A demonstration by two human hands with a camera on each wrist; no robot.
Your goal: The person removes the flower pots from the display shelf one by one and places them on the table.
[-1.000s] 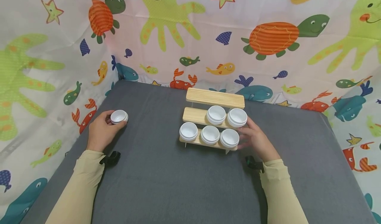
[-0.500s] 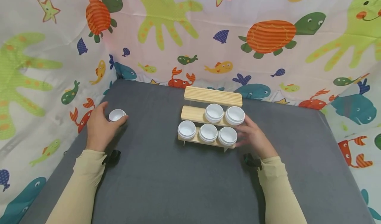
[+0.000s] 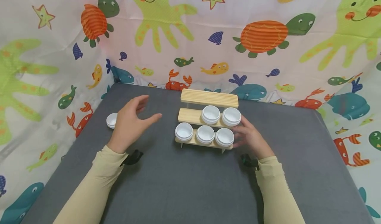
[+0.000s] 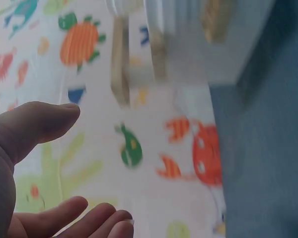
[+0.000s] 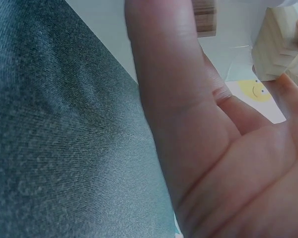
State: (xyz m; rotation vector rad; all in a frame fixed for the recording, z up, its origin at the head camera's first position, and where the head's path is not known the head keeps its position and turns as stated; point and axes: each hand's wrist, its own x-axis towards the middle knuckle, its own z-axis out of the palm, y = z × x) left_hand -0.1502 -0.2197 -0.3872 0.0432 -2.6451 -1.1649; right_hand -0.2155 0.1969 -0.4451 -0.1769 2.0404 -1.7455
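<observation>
A three-tier rack (image 3: pixel 208 98) with pale wooden shelves and clear sides stands on the grey table. Its middle shelf bears two white cups, one of them a white cup (image 3: pixel 210 114) left of the other; three more, including a white cup (image 3: pixel 183 131), line the bottom shelf. My right hand (image 3: pixel 252 138) holds the rack's right end, thumb and fingers around its side. Over the table left of the rack, my left hand (image 3: pixel 129 124) hovers with thumb and fingers spread and nothing between them. Behind it sits another white cup (image 3: pixel 111 120), partly hidden by the hand.
The top wooden shelf (image 3: pixel 209 98) bears no cups. A white cloth (image 3: pixel 166 35) printed with sea animals hangs behind the table and along both sides. The grey tabletop (image 3: pixel 184 184) stretches toward me in front of the rack.
My left hand has let go of the cup at the left and moved right toward the rack, leaving the cup on the table. My right hand has stayed at the rack's end.
</observation>
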